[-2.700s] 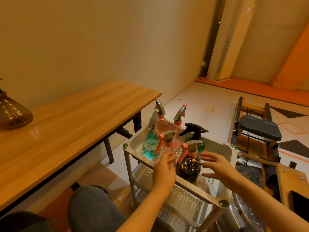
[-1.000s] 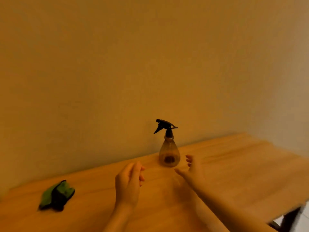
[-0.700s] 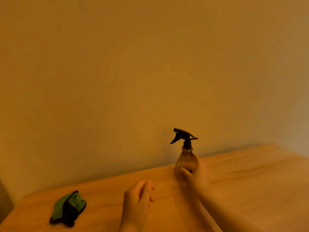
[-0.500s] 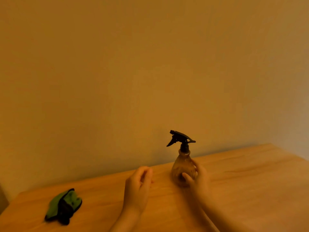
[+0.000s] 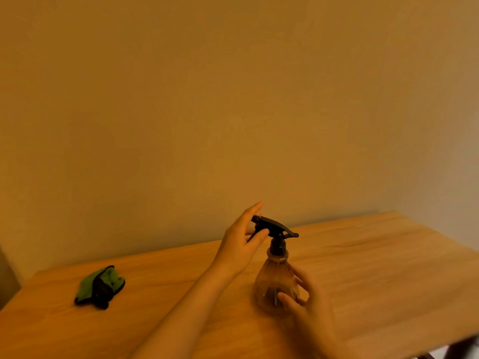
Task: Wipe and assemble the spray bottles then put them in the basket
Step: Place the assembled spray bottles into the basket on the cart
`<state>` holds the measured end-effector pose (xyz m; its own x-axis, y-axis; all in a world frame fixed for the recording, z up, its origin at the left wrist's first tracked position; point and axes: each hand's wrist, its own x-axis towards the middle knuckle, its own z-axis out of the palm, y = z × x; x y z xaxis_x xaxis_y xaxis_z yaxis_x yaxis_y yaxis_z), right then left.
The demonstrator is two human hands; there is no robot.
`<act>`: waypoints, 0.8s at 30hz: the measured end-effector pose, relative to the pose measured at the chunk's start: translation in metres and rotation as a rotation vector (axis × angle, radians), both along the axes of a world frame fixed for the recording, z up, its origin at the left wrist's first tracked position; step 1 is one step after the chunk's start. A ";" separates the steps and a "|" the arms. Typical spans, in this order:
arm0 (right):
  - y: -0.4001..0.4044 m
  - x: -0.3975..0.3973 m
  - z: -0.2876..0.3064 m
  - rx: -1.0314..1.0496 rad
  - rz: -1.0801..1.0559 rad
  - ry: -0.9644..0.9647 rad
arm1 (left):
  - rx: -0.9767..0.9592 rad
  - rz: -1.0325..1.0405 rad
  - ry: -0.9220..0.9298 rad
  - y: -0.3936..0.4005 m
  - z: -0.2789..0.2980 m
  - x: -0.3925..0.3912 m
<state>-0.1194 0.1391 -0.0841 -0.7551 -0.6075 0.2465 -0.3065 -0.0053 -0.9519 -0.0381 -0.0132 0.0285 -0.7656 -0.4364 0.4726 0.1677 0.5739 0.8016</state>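
A brown see-through spray bottle point(image 5: 272, 286) with a black trigger head point(image 5: 274, 229) stands upright on the wooden table point(image 5: 375, 268). My right hand point(image 5: 308, 304) wraps its fingers around the bottle's lower right side. My left hand point(image 5: 241, 242) is raised at the nozzle end of the trigger head, thumb and fingers touching it, fingers still spread. A crumpled green and black cloth point(image 5: 99, 286) lies on the table at the left, away from both hands. The basket is out of view.
A plain wall rises right behind the table. The table's front right edge runs along the lower right corner, with a dark leg point(image 5: 464, 348) below it.
I turned from the cart of bottles to the table. My right hand closed around the brown bottle and drew it nearer. My left hand rose to the trigger head.
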 end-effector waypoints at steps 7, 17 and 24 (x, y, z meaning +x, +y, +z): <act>0.016 0.016 0.016 -0.018 -0.045 0.012 | 0.035 -0.037 0.013 0.031 0.003 0.008; 0.083 0.019 0.052 -0.026 -0.160 0.239 | 0.130 -0.198 0.143 0.088 0.032 0.004; 0.189 0.013 0.087 0.081 -0.401 0.339 | 0.149 -0.448 0.187 0.174 0.062 -0.028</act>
